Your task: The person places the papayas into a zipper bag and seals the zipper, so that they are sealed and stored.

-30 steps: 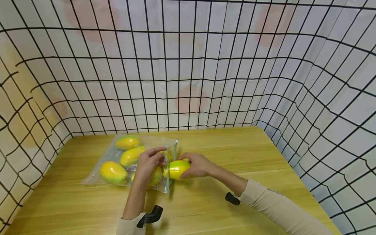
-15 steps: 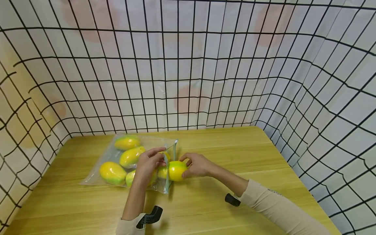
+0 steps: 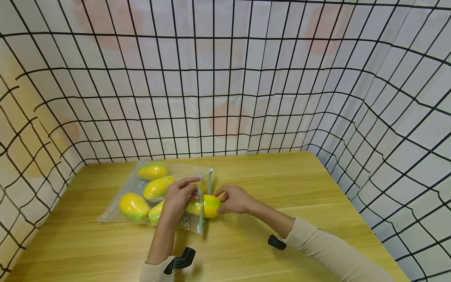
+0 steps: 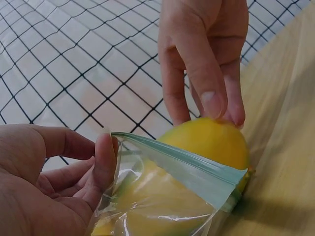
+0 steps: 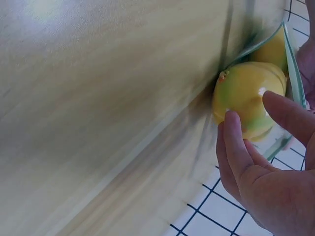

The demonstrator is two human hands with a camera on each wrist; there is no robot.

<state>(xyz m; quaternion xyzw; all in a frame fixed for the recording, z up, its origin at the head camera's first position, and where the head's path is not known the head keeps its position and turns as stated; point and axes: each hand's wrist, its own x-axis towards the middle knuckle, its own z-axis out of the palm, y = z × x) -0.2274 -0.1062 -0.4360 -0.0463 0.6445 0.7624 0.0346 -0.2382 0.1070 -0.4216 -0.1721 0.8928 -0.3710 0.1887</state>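
A clear zip bag [image 3: 123,205] with a green zip edge lies on the wooden table, several yellow-green mangoes [image 3: 134,207] inside. My left hand [image 3: 177,197] pinches the edge of its mouth between thumb and finger, holding the mouth apart. One mango [image 3: 211,206] lies partly through that mouth, its outer end sticking out on the right. Against this end rest the fairly straight fingertips of my right hand [image 3: 234,199]. In the right wrist view, the right thumb and fingers [image 5: 235,142] stand spread at the end of the mango [image 5: 246,91]. My left forearm hides part of another bagged mango.
Black wire mesh [image 3: 225,86] stands before a pale backdrop along the back and sides of the table [image 3: 282,180]. Black wrist mounts [image 3: 180,259] sit on both sleeves.
The mango at the mouth has moved left, farther into the bag. My right hand has slid from round its side to its outer end. The left hand keeps its place.
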